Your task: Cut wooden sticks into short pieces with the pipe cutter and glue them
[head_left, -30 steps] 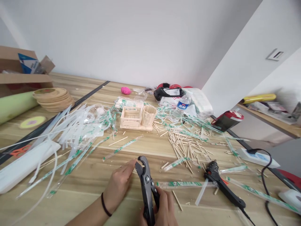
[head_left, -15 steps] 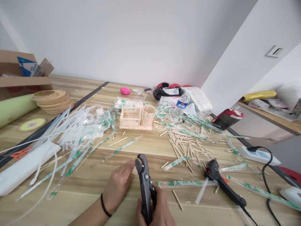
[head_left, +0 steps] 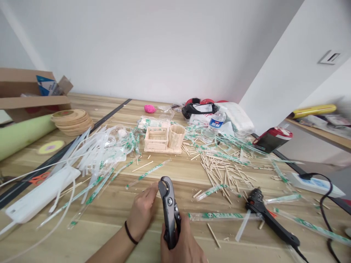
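Note:
My right hand point(head_left: 179, 239) is wrapped round the handles of a grey pipe cutter point(head_left: 170, 212), which stands nearly upright with its curved jaws at the top. Beside those jaws, my left hand point(head_left: 144, 206) is closed in a pinch, its fingertips next to the blade. A pale bit of a thin wooden stick shows at the jaws; the fingers hide most of it. Beyond the hands sits a small stick-built piece point(head_left: 163, 142), a square railed box and a round cup on one base. Many cut wooden sticks point(head_left: 219, 168) lie heaped to the right.
A black glue gun point(head_left: 270, 217) with its cord lies at right, near a power strip point(head_left: 315, 184). Plastic wrappers point(head_left: 219, 217) are scattered about. At left are a white power strip point(head_left: 42, 193), clear glue sticks point(head_left: 90, 149), wooden discs point(head_left: 72, 122) and a cardboard box point(head_left: 27, 100).
The view has shifted a little, so the table things appear farther right and lower. Both hands keep their hold at the cutter, its handles now slightly closer together.

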A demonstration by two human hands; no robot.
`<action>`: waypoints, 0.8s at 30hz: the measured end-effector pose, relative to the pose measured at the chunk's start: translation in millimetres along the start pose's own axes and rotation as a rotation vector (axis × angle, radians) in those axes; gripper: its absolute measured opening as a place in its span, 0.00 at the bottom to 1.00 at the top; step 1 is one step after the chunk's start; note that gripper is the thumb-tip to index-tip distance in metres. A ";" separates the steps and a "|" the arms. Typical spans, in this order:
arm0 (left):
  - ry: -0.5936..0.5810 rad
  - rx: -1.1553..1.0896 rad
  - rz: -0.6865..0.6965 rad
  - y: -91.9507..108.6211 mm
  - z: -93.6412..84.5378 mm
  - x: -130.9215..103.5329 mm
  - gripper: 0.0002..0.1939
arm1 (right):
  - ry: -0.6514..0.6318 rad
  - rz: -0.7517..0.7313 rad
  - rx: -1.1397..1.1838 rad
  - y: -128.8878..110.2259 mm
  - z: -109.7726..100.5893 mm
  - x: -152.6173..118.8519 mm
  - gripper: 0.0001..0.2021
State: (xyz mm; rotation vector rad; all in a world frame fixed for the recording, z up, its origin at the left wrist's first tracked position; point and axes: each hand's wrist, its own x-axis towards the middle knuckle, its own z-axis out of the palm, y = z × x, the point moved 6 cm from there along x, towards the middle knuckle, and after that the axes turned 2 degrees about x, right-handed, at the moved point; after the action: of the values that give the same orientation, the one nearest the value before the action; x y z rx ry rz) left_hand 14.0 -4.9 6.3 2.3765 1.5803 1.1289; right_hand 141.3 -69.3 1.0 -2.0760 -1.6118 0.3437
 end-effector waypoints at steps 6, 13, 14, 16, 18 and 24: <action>0.009 0.021 -0.025 -0.1 -1.6 2.1 0.21 | -0.064 0.013 -0.090 -3.1 -0.4 4.9 0.15; 0.022 0.012 -0.073 -2.7 -3.3 3.3 0.20 | -0.068 0.004 -0.182 -11.2 -6.6 10.9 0.08; 0.027 0.010 -0.084 -4.5 -2.8 3.0 0.20 | -0.063 -0.015 -0.186 -11.4 -7.5 13.1 0.08; 0.038 0.002 -0.112 -10.0 -0.5 2.5 0.20 | -0.062 -0.065 -0.184 -11.3 -8.2 19.4 0.08; 0.044 -0.012 -0.152 -17.2 2.6 2.0 0.19 | -0.097 -0.117 -0.159 -10.7 -6.3 27.8 0.08; 0.047 -0.132 -0.320 -39.0 3.3 2.7 0.18 | -0.296 -0.123 0.185 -5.2 5.8 51.5 0.11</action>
State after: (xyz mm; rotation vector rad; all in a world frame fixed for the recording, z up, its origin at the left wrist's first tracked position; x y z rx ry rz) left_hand -13.5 16.7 -11.6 1.9403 1.7595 1.1834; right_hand 148.2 -17.7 3.7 -1.8425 -1.7899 0.7562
